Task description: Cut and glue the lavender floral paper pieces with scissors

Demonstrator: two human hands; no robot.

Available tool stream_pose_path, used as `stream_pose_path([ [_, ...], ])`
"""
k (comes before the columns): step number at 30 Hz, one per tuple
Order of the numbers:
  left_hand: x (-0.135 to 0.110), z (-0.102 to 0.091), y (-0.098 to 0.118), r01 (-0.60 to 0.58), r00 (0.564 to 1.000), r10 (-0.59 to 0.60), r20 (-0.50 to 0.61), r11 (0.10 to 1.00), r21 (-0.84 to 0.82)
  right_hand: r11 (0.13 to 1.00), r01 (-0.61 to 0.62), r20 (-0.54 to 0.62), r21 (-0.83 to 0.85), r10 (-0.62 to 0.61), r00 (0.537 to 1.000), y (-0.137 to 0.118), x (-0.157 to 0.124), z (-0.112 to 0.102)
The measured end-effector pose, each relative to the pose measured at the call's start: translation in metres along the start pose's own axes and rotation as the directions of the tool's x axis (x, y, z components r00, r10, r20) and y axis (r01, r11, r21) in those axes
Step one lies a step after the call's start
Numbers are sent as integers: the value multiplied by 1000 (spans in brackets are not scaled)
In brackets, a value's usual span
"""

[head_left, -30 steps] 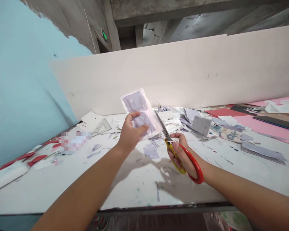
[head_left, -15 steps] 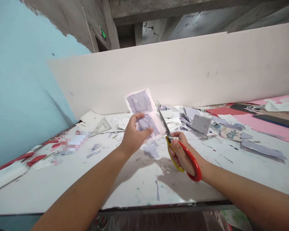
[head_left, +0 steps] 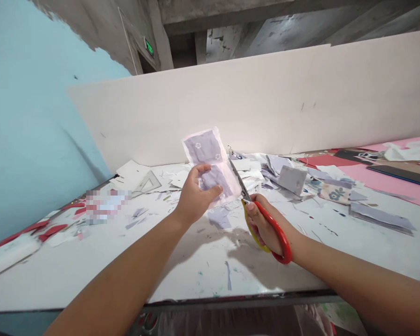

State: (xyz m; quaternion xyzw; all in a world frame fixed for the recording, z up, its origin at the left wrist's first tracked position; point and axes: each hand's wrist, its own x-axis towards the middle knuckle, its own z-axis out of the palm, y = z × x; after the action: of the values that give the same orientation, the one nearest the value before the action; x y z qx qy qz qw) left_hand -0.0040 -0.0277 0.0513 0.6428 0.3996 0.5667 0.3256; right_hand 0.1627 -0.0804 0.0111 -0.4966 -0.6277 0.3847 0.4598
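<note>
My left hand (head_left: 198,191) pinches a pink-edged sheet (head_left: 203,145) with lilac panels and small white flowers, thumb in front. The sheet is held up, tilted, above the table. In my right hand (head_left: 262,221) are scissors (head_left: 283,242) with one red and one yellow handle; fingers wrap round the handles. The scissor blades point up and away, lying along the sheet's right edge. Whether the blades grip the sheet's edge I cannot tell. Below the sheet lies a lilac scrap (head_left: 220,218) on the white table (head_left: 182,280).
Lilac and white paper scraps (head_left: 252,172) heap up behind my right hand. Red and pink sheets (head_left: 388,182) lie far right. A clear set square (head_left: 149,183) rests at back left, near red scraps (head_left: 54,231). A pale board (head_left: 266,102) walls off the back.
The scissor handles have shifted slightly, and a small white bit near my right thumb is no longer seen. My left hand and the sheet stay nearly still.
</note>
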Motion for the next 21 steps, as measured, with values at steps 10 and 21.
stream_pose_path([
  [10,2,0,-3,0,1000,0,3,999,-40,998,-5,52,61,2,999,1,1,-1],
  [21,7,0,-9,68,997,-71,-7,977,-201,975,35,97,220,-58,994,6,4,-3],
])
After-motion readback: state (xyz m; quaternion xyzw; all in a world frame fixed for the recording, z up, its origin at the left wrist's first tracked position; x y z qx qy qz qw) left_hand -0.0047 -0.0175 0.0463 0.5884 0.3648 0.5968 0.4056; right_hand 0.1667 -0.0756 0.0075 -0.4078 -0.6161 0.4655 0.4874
